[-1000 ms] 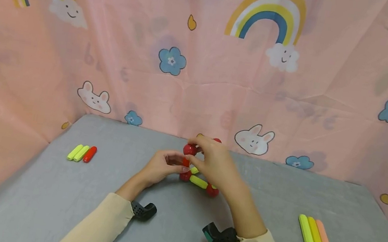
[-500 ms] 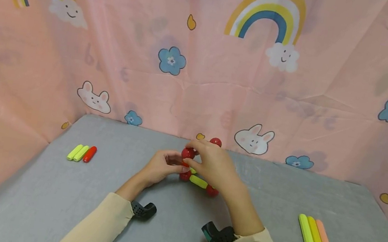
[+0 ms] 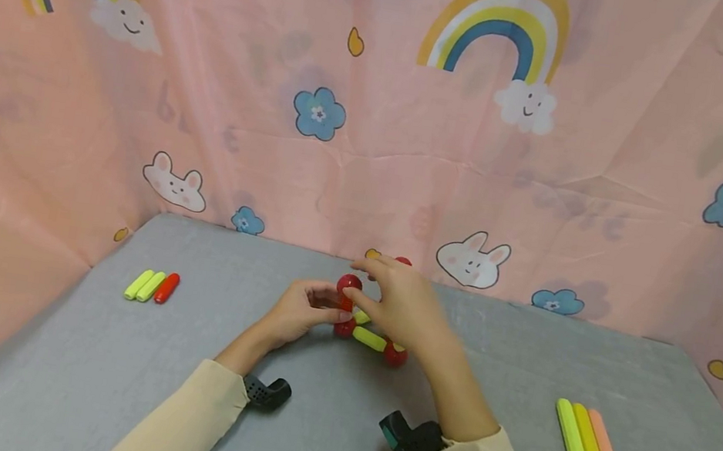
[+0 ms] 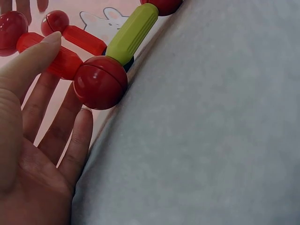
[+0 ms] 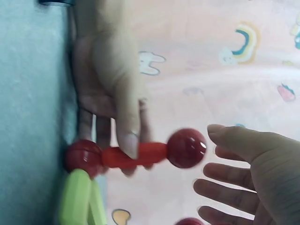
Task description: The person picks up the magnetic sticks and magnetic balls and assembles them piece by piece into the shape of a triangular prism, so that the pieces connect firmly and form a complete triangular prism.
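Three sticks [image 3: 588, 443] lie rightward; a ball [image 4: 100, 83] partly hides something dark [image 4: 129, 63], unclear.

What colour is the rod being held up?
The held rod is bright red, clearest in the right wrist view.

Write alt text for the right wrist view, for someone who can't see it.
A person's left hand grips a red rod between two red balls; the right hand, fingers apart, is beside one ball. Green rods extend from the other, with pink patterned cloth behind.
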Demonstrator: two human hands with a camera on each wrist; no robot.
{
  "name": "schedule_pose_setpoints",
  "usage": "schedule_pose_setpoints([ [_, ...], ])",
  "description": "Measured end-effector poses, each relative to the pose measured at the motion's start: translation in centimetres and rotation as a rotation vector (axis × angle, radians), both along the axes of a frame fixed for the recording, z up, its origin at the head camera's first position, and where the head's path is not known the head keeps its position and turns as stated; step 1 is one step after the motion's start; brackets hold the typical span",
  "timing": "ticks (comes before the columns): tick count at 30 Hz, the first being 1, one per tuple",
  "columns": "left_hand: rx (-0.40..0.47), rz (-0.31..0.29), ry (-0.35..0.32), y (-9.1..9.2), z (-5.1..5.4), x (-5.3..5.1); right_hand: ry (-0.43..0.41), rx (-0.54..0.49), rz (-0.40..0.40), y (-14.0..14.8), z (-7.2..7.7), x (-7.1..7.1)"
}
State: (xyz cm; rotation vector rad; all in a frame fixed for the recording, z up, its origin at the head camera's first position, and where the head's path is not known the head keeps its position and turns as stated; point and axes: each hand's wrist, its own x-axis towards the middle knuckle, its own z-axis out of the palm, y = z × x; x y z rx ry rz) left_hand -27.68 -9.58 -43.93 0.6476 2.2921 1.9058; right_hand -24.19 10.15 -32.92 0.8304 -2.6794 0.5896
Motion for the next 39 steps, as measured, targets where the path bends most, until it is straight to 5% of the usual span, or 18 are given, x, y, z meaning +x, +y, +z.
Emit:
schedule_pose_setpoints([
  [9,0.012,0.006,0.0,0.0,0.2,0.0,0.022,-0.096,-0.076,3.0,0.7,-0.4],
  [14,-0.083,-0.032,0.009,-0.6,0.8,0.0,-0.058,-0.171,-0.112,4.7,0.9,-0.8],
  [19,-0.223,-0.075,0.033,-3.0,2.9,-0.1,-0.108,-0.249,-0.132,6.5,1.0,-1.1],
  [27,-0.495,0.203,0.123,-7.4,8.0,0.5,-0.136,-0.252,-0.181,8.3,0.5,-1.5],
  [30,-0.642,0.256,0.122,-8.4,9.5,1.0,-0.168,-0.267,-0.17,8.3,0.3,-1.6],
  [34,-0.798,0.323,0.085,-9.8,10.6,2.1,-0.23,-0.329,-0.128,8.2,-0.2,-2.0],
  [39,-0.887,0.465,-0.007,-12.3,10.8,3.0,-0.266,-0.388,-0.057,8.4,-0.9,-2.6],
])
